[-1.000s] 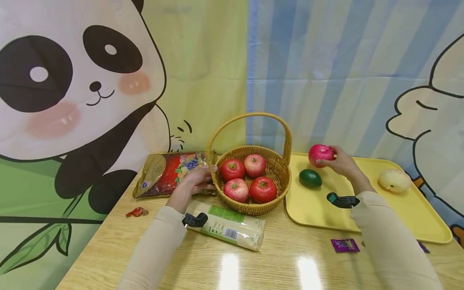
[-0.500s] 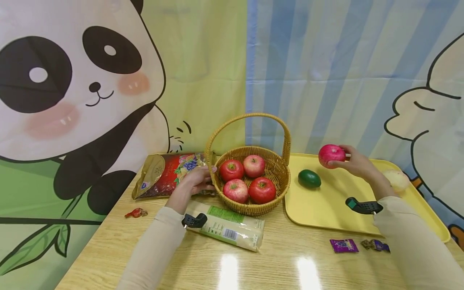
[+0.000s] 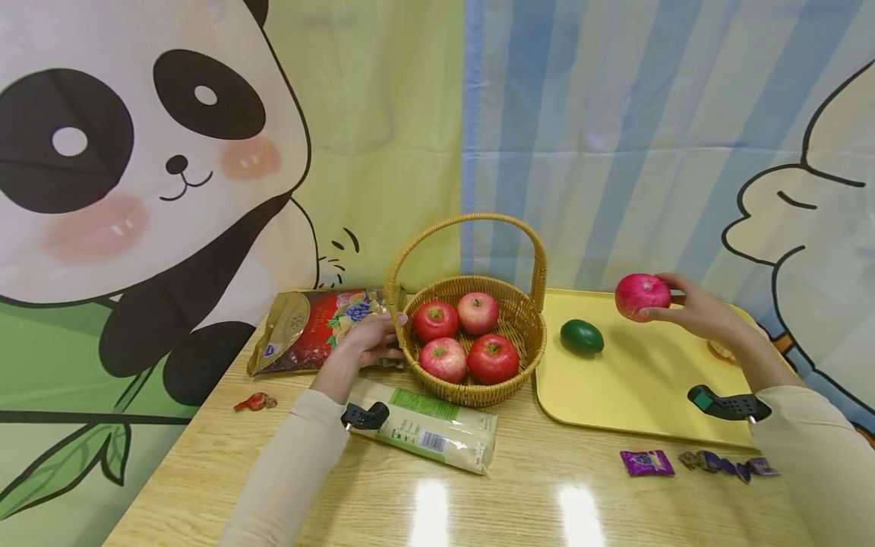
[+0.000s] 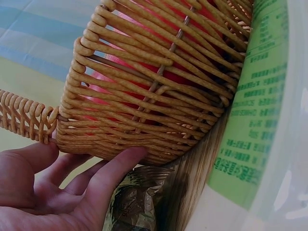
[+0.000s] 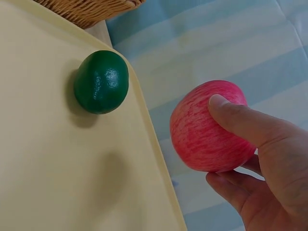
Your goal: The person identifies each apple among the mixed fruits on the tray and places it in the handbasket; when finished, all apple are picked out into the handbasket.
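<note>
My right hand (image 3: 697,308) grips a pink-red apple (image 3: 642,296) above the yellow tray (image 3: 636,395). In the right wrist view its thumb lies across the apple (image 5: 209,130), with fingers underneath. A dark green oval fruit (image 3: 582,337) rests on the tray to the left. My left hand (image 3: 372,340) rests against the left side of a wicker basket (image 3: 533,342), near the handle's foot. The left wrist view shows fairly straight fingers touching the woven wall (image 4: 139,96); some fingertips are hidden. Several red apples (image 3: 494,358) lie inside the basket.
A pale fruit (image 3: 721,351) on the tray is mostly behind the right arm. A red-gold bag (image 3: 314,330) lies behind the left hand, and a green-white packet (image 3: 437,437) before the basket. Small wrapped sweets (image 3: 647,463) and a red wrapper (image 3: 256,401) lie on the table (image 3: 342,486).
My right hand has carried the apple rightward over the tray, and its arm now covers most of the pale fruit. The left hand and basket stay in place.
</note>
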A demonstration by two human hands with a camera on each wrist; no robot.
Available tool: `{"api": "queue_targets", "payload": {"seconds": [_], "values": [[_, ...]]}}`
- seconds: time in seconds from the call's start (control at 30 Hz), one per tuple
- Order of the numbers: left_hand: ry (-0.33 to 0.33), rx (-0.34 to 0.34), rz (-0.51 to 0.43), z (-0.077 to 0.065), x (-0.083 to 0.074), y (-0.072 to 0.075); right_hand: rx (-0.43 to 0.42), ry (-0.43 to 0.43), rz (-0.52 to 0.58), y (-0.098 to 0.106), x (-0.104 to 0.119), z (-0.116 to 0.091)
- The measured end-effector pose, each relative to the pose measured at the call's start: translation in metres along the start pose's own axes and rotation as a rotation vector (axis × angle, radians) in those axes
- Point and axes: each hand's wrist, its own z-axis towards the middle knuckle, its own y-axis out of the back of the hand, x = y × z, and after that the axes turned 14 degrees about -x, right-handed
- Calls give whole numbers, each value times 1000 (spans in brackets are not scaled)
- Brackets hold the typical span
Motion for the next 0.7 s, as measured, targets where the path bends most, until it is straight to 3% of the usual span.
{"api": "queue_targets", "payload": {"seconds": [0.3,0.7], "values": [[-5,1,2,2,1,0,-11,69,-31,9,9,-11],[0,10,4,2,1,0,32,146,17,0,25,-21]]}}
